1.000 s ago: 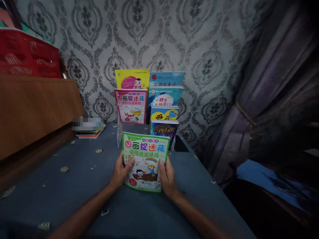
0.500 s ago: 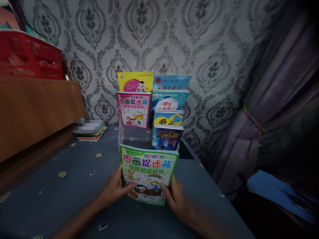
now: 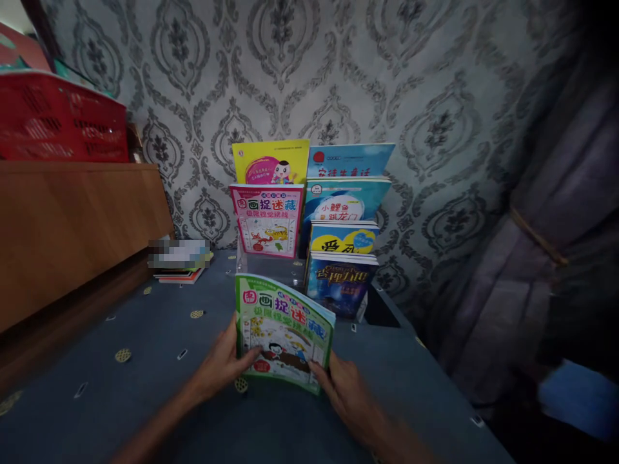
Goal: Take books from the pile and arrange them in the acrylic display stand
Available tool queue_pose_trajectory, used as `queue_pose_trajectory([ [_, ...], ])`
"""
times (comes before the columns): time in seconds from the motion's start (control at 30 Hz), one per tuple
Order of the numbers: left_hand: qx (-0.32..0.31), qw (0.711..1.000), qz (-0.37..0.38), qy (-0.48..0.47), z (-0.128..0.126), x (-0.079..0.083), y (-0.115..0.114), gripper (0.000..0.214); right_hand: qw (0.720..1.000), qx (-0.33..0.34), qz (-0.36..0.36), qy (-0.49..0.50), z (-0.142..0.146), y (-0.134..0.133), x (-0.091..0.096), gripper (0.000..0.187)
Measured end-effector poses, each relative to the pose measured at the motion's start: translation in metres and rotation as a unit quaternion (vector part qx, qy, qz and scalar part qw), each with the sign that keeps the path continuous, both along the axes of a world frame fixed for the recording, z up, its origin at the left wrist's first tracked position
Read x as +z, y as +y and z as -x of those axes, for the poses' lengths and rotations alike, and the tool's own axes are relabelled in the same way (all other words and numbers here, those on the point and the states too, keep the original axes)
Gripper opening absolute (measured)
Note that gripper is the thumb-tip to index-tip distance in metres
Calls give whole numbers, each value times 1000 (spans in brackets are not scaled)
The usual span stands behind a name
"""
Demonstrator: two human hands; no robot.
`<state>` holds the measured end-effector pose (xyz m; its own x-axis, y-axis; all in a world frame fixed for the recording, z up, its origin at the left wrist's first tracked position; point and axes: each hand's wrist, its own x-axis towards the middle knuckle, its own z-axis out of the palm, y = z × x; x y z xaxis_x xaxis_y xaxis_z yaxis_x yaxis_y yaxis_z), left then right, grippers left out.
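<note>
A green-bordered children's picture book [image 3: 285,335] is held upright between both hands, its cover facing me and bent a little. My left hand [image 3: 225,361] grips its left edge, thumb on the cover. My right hand [image 3: 343,383] grips the lower right edge the same way; the fingers behind the book are hidden. Just beyond stands a clear stepped book rack [image 3: 242,263]. On its left side are a yellow book [image 3: 251,154] and a pink picture book [image 3: 268,222]. Its right side bears blue books [image 3: 348,193], a yellow-and-blue book [image 3: 344,238] and dark blue books [image 3: 341,283].
A stack of books [image 3: 180,261] lies at the back left of the dark patterned surface [image 3: 155,386]. Left of it is a wooden cabinet [image 3: 77,232] with a red basket [image 3: 62,116] on top. A curtain [image 3: 522,258] hangs at the right, near a blue item [image 3: 580,396].
The green picture book has turned, its right side now lower and its cover more bent, with both hands still on it. The view has shifted slightly to the left and closer.
</note>
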<state>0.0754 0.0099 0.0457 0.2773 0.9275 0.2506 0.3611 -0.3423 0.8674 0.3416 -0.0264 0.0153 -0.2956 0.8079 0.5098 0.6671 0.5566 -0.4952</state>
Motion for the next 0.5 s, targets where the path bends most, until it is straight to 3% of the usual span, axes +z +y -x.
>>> queue_pose_trajectory([
  [0.1, -6, 1000, 15, 11, 6, -5, 0, 55, 1000, 8, 8, -2, -1, -2, -2, 47],
  [0.3, 28, 997, -20, 74, 17, -3, 9, 46, 999, 32, -7, 0, 3, 6, 15, 36],
  [0.4, 74, 996, -26, 53, 18, -7, 22, 39, 998, 31, -47, -31, 10, 16, 19, 34],
  [0.5, 95, 995, -22, -10, 15, -10, 37, 33, 996, 45, -29, -76, 18, 26, 22, 48],
])
